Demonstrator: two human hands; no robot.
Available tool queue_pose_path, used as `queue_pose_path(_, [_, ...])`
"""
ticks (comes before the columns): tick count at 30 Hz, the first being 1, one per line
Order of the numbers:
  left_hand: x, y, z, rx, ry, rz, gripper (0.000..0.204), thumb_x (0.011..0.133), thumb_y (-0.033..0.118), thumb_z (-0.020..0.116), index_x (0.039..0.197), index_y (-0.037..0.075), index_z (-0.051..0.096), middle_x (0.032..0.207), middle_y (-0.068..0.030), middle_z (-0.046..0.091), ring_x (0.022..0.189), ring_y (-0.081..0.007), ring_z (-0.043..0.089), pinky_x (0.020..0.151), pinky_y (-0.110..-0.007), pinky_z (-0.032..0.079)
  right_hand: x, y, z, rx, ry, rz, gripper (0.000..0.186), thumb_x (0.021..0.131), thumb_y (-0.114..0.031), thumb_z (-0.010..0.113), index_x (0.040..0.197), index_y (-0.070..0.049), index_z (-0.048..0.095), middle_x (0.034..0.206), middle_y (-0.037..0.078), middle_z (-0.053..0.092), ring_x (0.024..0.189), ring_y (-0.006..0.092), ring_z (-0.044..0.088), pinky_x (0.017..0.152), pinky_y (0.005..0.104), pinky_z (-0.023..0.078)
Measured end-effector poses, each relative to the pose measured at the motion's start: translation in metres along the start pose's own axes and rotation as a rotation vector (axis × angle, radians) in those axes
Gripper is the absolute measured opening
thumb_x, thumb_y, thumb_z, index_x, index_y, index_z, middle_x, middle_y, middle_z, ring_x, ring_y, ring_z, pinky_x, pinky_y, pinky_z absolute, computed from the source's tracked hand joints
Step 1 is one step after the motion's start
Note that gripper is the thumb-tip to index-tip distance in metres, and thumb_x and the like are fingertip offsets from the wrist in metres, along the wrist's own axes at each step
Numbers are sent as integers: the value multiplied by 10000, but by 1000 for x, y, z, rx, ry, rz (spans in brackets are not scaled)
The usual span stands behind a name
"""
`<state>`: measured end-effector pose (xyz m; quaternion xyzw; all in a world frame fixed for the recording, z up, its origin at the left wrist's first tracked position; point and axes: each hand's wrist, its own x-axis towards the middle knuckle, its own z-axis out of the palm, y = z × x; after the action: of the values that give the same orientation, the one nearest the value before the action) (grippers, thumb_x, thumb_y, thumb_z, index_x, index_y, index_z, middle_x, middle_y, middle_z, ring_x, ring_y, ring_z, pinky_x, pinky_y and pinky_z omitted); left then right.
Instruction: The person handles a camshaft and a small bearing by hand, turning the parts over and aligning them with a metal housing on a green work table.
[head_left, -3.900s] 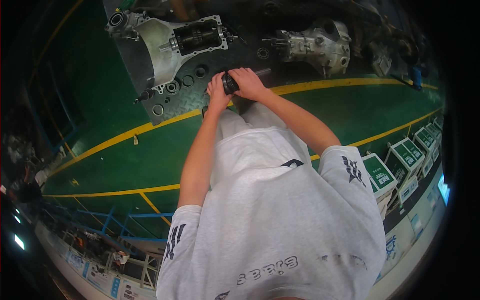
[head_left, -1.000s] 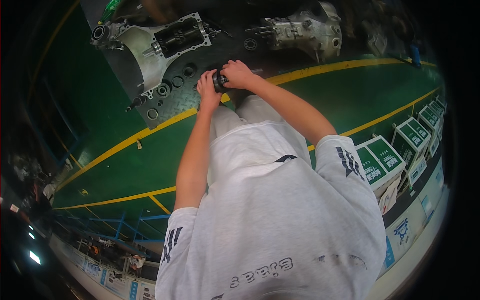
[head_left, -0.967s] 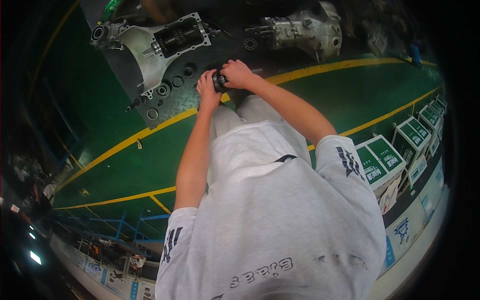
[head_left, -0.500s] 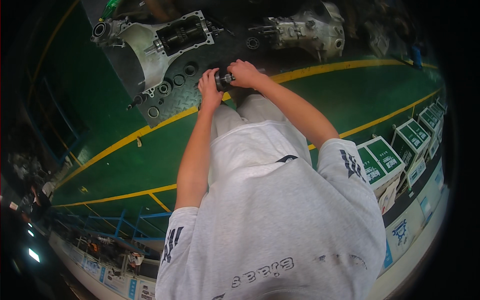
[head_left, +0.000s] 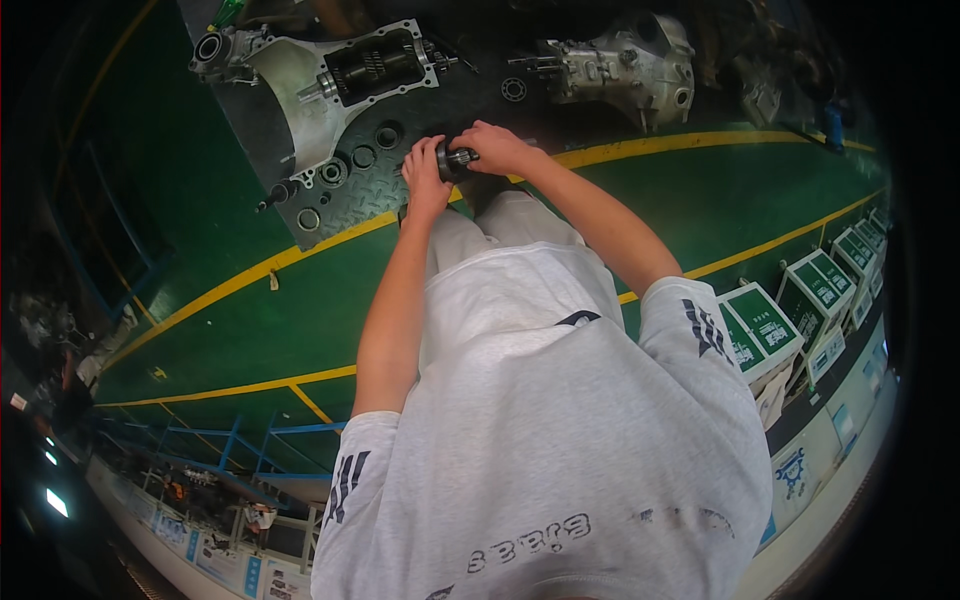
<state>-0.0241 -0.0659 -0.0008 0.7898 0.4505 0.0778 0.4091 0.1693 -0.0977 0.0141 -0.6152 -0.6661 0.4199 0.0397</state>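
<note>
Both of my hands are on a dark gear on a splined shaft (head_left: 450, 162) at the near edge of the dark steel bench top (head_left: 365, 200). My left hand (head_left: 424, 178) grips the gear's left side. My right hand (head_left: 494, 150) is closed over the splined part on the right. Behind them lie an open aluminium gearbox housing (head_left: 300, 115) with gears inside and several loose rings (head_left: 364, 157). A second gearbox casing (head_left: 625, 75) lies to the right, near a small caged ring (head_left: 514, 90).
A short shaft (head_left: 280, 195) lies at the bench's left corner. A green floor with yellow lines (head_left: 230, 290) surrounds the bench. White boxes with green panels (head_left: 760, 320) line the right. Blue railings (head_left: 230, 440) stand at lower left. Dark parts (head_left: 760, 95) sit at far right.
My right hand has shifted its grip on the shaft assembly, exposing more of the splines beside the dark gear. My left hand stays gripping it; the whole view has shifted slightly.
</note>
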Motion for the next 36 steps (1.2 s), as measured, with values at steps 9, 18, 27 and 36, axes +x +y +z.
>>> queue_pose_path(9, [0, -1, 2, 4, 1, 11, 850, 593, -53, 735, 1367, 196, 488, 1370, -103, 445, 1280, -363, 421, 1101, -495, 294, -6, 0, 10, -26, 131, 22, 379, 756, -298, 760, 1086, -130, 680, 1006, 72, 701, 1022, 304, 615, 881, 420, 532])
queue_pose_path(18, [1, 0, -1, 19, -7, 24, 843, 585, -83, 725, 1353, 178, 493, 1351, -98, 469, 1261, -360, 428, 1104, -483, 307, -7, 5, 0, -26, 56, 22, 373, 714, -268, 725, 1038, -90, 675, 990, 137, 681, 978, 337, 615, 851, 447, 525])
queue_pose_path(27, [1, 1, -4, -1, 6, 19, 857, 579, -68, 731, 1358, 195, 490, 1364, -93, 456, 1269, -362, 425, 1096, -483, 303, -27, 25, -16, -37, 109, 33, 354, 702, -287, 687, 978, -66, 690, 903, 165, 677, 959, 343, 632, 855, 449, 528])
queue_pose_path(36, [3, 3, -5, 13, -16, 4, 829, 590, -96, 706, 1347, 168, 495, 1341, -103, 470, 1255, -363, 431, 1108, -479, 306, -41, 31, -30, -20, 59, 64, 359, 721, -311, 702, 978, -61, 713, 908, 171, 682, 967, 338, 635, 856, 450, 526])
